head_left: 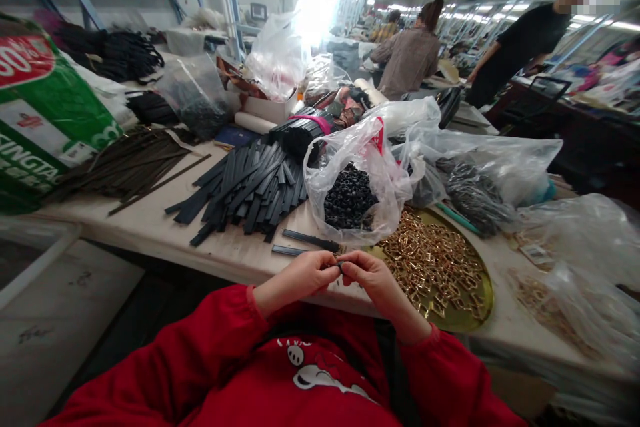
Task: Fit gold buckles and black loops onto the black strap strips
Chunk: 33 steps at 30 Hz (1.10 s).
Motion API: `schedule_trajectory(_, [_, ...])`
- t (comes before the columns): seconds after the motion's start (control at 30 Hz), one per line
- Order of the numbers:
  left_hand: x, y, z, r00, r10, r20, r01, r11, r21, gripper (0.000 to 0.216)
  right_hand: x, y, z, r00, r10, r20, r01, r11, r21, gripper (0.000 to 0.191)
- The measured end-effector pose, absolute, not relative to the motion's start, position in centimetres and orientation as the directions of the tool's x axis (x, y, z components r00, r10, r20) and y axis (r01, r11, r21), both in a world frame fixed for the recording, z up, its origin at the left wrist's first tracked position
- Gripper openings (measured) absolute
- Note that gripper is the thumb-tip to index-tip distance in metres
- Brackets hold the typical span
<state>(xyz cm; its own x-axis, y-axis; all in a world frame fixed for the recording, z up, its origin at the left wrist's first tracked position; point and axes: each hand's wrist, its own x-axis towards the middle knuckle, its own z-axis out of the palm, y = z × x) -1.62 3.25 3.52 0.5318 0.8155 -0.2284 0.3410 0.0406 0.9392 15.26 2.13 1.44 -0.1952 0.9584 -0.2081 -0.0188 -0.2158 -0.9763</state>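
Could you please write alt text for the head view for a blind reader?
A person in red sleeves pinches a small dark piece between left hand and right hand. On the table beyond lie a clear bag of black rings, a round tray of gold buckles and a pile of black strips.

Both hands were held up close together at the middle of the view, nearly level with each other. The left hand (304, 276) lay with its back turned upward, its fingers curled in and the thumb and forefinger pinched tight at the tips. The right hand (374, 278) mirrored it, knuckles up, and its closed fingertips (350, 261) met those of the left hand. Both wrists were bent slightly inward. The forearms, covered by red sleeves (215, 340) gathered at the cuffs, ran back and outward toward the camera with the elbows spread wide.
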Motion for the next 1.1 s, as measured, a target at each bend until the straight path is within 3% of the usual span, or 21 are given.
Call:
schedule_trajectory(0.13, [-1.9,2.9,3.5,0.538,0.823,-0.182,0.263,0.041,0.964,0.028,14.9,1.8,0.5,-0.091,0.973,-0.211,-0.147,-0.223,-0.964,0.027])
schedule_trajectory(0.3, [-2.1,2.9,3.3,0.480,0.860,-0.173,0.226,0.069,0.972,0.027,14.3,1.0,0.9,-0.117,0.969,-0.215,-0.257,-0.239,-0.936,0.037])
schedule_trajectory(0.37, [-2.0,3.1,3.0,0.448,0.873,-0.195,0.230,0.099,0.968,0.025,14.2,0.9,1.3,-0.139,0.959,-0.247,-0.289,-0.278,-0.916,0.033])
schedule_trajectory(0.43, [-2.0,3.2,2.6,0.412,0.888,-0.206,0.259,0.103,0.961,0.025,14.1,1.1,1.6,-0.179,0.938,-0.298,-0.300,-0.341,-0.891,0.026])
schedule_trajectory(0.6, [-2.1,3.7,1.5,0.334,0.932,-0.141,0.421,-0.014,0.907,0.026,13.9,1.8,1.2,-0.286,0.852,-0.438,-0.328,-0.517,-0.791,0.034])
schedule_trajectory(0.77, [-2.0,4.4,1.0,0.306,0.945,-0.118,0.548,-0.073,0.834,0.022,14.3,2.2,0.1,-0.395,0.795,-0.461,-0.354,-0.595,-0.722,0.034])
schedule_trajectory(0.9, [-1.6,4.8,0.8,0.340,0.922,-0.186,0.513,-0.017,0.858,0.017,14.6,2.5,-0.5,-0.412,0.802,-0.433,-0.318,-0.571,-0.757,0.033])
schedule_trajectory(1.1, [-1.4,4.5,1.0,0.406,0.856,-0.320,0.265,0.225,0.938,0.021,14.2,3.0,-1.5,-0.146,0.935,-0.322,-0.270,-0.351,-0.897,0.028])
